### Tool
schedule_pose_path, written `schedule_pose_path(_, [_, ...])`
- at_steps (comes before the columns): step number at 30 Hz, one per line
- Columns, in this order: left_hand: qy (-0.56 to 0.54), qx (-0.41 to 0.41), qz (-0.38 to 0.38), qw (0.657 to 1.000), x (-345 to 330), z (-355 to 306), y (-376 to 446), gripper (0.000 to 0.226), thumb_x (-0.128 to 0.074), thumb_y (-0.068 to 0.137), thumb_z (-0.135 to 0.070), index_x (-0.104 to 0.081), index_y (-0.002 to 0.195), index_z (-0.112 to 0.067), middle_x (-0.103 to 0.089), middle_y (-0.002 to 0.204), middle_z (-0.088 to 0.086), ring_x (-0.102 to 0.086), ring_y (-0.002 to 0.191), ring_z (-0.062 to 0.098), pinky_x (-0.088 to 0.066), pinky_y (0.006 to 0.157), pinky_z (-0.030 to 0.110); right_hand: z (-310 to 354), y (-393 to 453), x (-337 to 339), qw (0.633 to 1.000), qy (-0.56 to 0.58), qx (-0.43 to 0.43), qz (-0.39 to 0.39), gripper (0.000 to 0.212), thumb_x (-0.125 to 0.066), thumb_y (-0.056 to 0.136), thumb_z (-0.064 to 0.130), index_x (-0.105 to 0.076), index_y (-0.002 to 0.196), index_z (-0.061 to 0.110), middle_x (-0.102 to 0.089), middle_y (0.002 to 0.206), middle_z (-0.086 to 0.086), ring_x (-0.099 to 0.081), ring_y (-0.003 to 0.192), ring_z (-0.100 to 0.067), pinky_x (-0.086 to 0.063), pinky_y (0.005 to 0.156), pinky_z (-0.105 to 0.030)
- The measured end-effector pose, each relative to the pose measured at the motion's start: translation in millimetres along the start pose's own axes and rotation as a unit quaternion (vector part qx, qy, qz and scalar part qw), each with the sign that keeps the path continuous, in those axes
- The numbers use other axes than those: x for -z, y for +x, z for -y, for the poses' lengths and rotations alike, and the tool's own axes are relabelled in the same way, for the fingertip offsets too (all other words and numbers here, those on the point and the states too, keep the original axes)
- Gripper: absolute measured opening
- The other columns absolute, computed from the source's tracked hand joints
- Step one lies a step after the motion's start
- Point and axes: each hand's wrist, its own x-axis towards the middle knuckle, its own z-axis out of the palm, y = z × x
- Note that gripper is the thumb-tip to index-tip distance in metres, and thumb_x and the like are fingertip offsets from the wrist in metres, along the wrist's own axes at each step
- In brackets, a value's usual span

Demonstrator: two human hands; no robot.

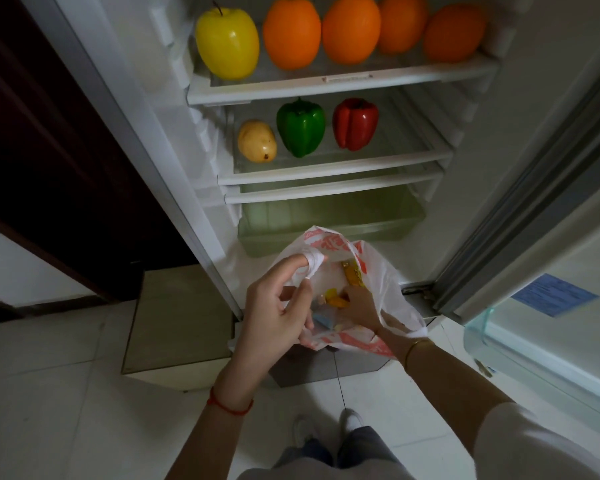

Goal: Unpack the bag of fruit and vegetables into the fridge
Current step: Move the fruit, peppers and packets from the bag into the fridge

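Head view: four oranges [350, 29], two peppers [301, 128].

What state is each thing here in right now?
Fridge door: open.
Plastic bag: held open, items still inside.
Left hand: gripping the bag's handle.
Right hand: reaching inside the bag.
Crisper drawer: closed.
Top shelf: loaded with fruit.

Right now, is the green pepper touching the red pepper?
Apart. The head view shows bare shelf between the green pepper and the red pepper.
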Motion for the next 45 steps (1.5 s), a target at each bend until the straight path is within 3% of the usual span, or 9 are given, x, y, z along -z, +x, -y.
schedule_pose_path(4, [0.022,-0.018,0.001,1.000,-6,-1,0,0.042,-0.055,0.094,0.002,-0.059,0.109,-0.037,-0.060,0.067,-0.008,-0.057,0.042,0.010,-0.052,0.043,0.029,6,-5,25,0.997,0.068,-0.009,0.019,0.026,-0.056,0.094,0.010,-0.040,0.110,0.022,-0.050,0.092,0.006,-0.049,0.098,-0.017,-0.040,0.068,-0.011])
schedule_pose_path(8, [0.036,-0.043,0.002,0.998,-14,-3,4,0.042,-0.055,0.094,0.000,-0.059,0.110,-0.038,-0.060,0.069,-0.009,-0.059,0.046,0.010,-0.053,0.046,0.031,12,-31,60,0.990,0.126,0.021,0.055,0.024,-0.056,0.096,0.015,-0.055,0.118,0.006,-0.062,0.113,-0.020,-0.061,0.108,-0.034,-0.055,0.090,-0.036])
schedule_pose_path(11, [0.037,-0.048,0.003,0.998,-26,-4,4,0.043,-0.055,0.093,0.003,-0.061,0.107,-0.038,-0.060,0.065,-0.006,-0.058,0.043,0.012,-0.053,0.044,0.036,11,-57,85,0.976,0.199,0.051,0.075,0.035,-0.060,0.095,0.018,-0.054,0.129,0.011,-0.063,0.122,-0.016,-0.061,0.114,-0.028,-0.050,0.101,-0.041])
schedule_pose_path(18, [0.042,-0.036,0.000,0.998,-56,-10,1,0.051,-0.056,0.093,0.004,-0.057,0.105,-0.046,-0.062,0.071,-0.002,-0.058,0.041,0.015,-0.052,0.043,0.031,-5,-119,139,0.937,0.338,0.080,0.035,0.039,-0.063,0.093,0.016,-0.053,0.131,0.014,-0.064,0.124,-0.018,-0.063,0.114,-0.035,-0.049,0.102,-0.049])
schedule_pose_path(21, [0.050,-0.020,-0.013,0.998,-70,-12,0,0.050,-0.055,0.093,0.002,-0.058,0.101,-0.047,-0.063,0.079,0.011,-0.059,0.042,0.019,-0.052,0.044,0.031,-27,-143,157,0.936,0.343,0.075,-0.021,0.033,-0.063,0.092,0.013,-0.057,0.125,0.012,-0.068,0.112,-0.013,-0.069,0.097,-0.025,-0.055,0.091,-0.041])
schedule_pose_path(26, [0.079,-0.012,-0.021,0.997,-84,-14,-7,0.043,-0.055,0.094,0.000,-0.055,0.109,-0.040,-0.065,0.078,0.010,-0.062,0.046,0.018,-0.058,0.051,0.040,-89,-181,170,0.928,0.363,0.010,-0.082,0.030,-0.060,0.092,0.006,-0.056,0.122,0.003,-0.064,0.095,-0.011,-0.067,0.081,-0.021,-0.056,0.068,-0.028])
schedule_pose_path(32, [0.085,0.011,-0.042,0.995,-96,-15,-15,0.035,-0.055,0.094,-0.001,-0.056,0.113,-0.030,-0.065,0.067,0.010,-0.061,0.046,0.016,-0.059,0.057,0.043,-154,-183,166,0.895,0.395,-0.149,-0.141,0.021,-0.053,0.094,-0.001,-0.054,0.115,-0.006,-0.061,0.084,-0.015,-0.065,0.073,-0.027,-0.055,0.077,-0.036])
schedule_pose_path(37, [0.089,0.016,-0.052,0.994,-98,-17,-20,0.035,-0.054,0.096,-0.004,-0.054,0.115,-0.033,-0.065,0.067,0.009,-0.061,0.047,0.014,-0.057,0.057,0.038,-175,-153,161,0.868,0.417,-0.224,-0.152,0.005,-0.051,0.093,-0.005,-0.054,0.097,-0.006,-0.057,0.074,-0.017,-0.065,0.061,-0.023,-0.055,0.049,-0.026])
schedule_pose_path(45, [0.071,0.030,-0.086,0.993,-94,-19,-27,0.034,-0.053,0.096,-0.002,-0.056,0.113,-0.031,-0.064,0.063,0.016,-0.059,0.044,0.014,-0.054,0.048,0.022,-174,-131,154,0.837,0.459,-0.267,-0.135,0.014,-0.053,0.085,-0.010,-0.052,0.075,0.000,-0.048,0.067,-0.014,-0.044,0.057,-0.020,-0.050,0.064,-0.031])
